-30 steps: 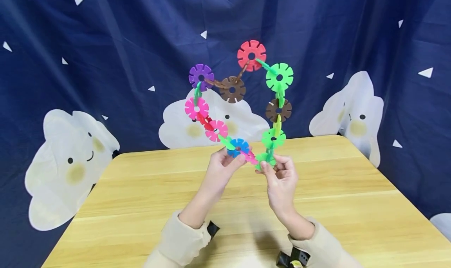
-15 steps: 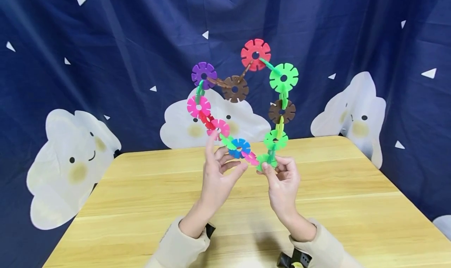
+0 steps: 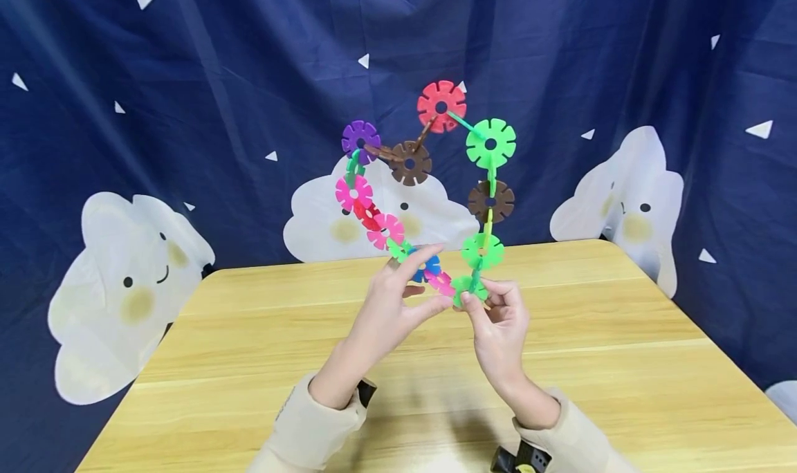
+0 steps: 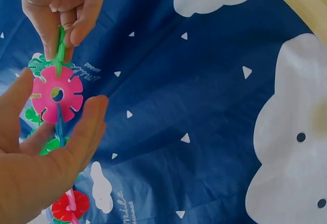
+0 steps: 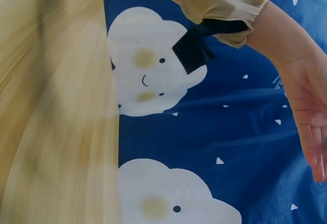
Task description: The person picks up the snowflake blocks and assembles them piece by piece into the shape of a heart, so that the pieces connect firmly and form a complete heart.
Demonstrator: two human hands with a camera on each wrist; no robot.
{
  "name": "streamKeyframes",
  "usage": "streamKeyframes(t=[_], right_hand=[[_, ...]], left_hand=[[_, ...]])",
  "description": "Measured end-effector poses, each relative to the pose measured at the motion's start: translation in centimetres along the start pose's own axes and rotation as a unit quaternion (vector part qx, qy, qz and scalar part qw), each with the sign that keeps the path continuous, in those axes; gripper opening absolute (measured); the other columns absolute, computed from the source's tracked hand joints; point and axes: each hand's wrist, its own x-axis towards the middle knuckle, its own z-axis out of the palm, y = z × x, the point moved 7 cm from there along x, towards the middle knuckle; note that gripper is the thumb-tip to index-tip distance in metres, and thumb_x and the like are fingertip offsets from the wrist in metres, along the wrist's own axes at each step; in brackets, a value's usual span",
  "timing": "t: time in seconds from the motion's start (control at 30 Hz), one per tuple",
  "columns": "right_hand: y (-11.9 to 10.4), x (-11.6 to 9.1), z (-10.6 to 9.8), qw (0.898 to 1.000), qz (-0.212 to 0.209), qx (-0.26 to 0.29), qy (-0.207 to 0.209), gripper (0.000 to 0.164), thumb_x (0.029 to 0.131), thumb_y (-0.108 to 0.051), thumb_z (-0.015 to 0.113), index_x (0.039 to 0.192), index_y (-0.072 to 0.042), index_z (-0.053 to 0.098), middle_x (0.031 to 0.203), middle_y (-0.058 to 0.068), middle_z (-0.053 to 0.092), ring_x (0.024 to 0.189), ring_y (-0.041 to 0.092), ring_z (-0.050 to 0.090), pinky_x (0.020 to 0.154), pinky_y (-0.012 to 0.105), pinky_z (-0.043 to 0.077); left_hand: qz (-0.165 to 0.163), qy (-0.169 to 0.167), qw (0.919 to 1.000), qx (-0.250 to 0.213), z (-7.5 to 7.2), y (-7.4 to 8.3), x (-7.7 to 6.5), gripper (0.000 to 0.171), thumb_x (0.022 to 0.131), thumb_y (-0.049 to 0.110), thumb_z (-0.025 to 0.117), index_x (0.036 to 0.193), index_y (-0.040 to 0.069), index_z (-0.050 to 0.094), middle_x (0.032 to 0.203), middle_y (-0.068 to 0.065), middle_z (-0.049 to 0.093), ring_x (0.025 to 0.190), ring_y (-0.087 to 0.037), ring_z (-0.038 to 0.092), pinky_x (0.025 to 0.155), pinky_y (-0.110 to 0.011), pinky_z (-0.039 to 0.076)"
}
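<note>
A ring of interlocked, notched plastic snowflake discs is held up above the table. The right hand (image 3: 503,335) pinches the green disc (image 3: 468,292) at its bottom between thumb and fingers. Beside it, the left hand (image 3: 389,307) spreads thumb and fingers about the blue disc (image 3: 427,265) and a pink disc (image 3: 441,283). In the left wrist view, the pink disc (image 4: 46,93) shows between the parted thumb and fingers. The red disc (image 3: 441,106) tops the ring, with a purple disc (image 3: 360,141) at upper left and a brown disc (image 3: 491,201) on the right side.
The wooden table (image 3: 249,335) spreads beneath both forearms. Behind it hangs a dark blue curtain (image 3: 249,79) with white clouds and small triangles. Black wrist-worn devices (image 3: 526,457) sit at the cuffs.
The left hand has let go of the blue disc, opened out, and swung its fingers back over the lower left discs. The ring has dipped slightly; the right hand keeps its pinch.
</note>
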Motion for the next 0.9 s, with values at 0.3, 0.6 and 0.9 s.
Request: streamKeyframes(t=[0.3, 0.6, 0.9], right_hand=[[-0.08, -0.22, -0.01, 1.000, 0.007, -0.014, -0.007, 0.020, 0.083, 0.002, 0.062, 0.099, -0.008, 0.055, 0.084, -0.007, 0.067, 0.069, 0.005, 0.064, 0.062, 0.021, 0.052], [-0.51, -0.32, 0.16, 1.000, -0.013, -0.004, -0.026, 0.023, 0.081, 0.014, 0.056, 0.098, -0.001, 0.053, 0.087, -0.004, 0.068, 0.070, 0.006, 0.064, 0.062, 0.020, 0.053], [-0.82, -0.43, 0.24, 1.000, -0.004, -0.014, 0.011, 0.019, 0.083, -0.005, 0.065, 0.097, -0.009, 0.053, 0.087, -0.004, 0.068, 0.070, 0.008, 0.065, 0.063, 0.022, 0.053]], left_hand=[[-0.020, -0.034, 0.9992, 0.012, -0.22, 0.24, 0.14, 0.080, 0.072, 0.017, 0.076, 0.141, 0.015, 0.034, 0.103, -0.007, 0.058, 0.089, -0.018, 0.061, 0.074, -0.024, 0.052], [0.038, -0.043, 0.9977, 0.038, -0.39, 0.51, 0.24, 0.051, 0.070, 0.015, 0.077, 0.115, 0.008, 0.054, 0.089, -0.004, 0.065, 0.076, -0.013, 0.064, 0.070, -0.019, 0.051], [0.067, 0.040, 0.9966, -0.028, -0.57, 0.75, -0.15, 0.049, 0.066, 0.007, 0.078, 0.109, 0.003, 0.056, 0.083, -0.011, 0.066, 0.074, -0.019, 0.066, 0.065, -0.020, 0.053]])
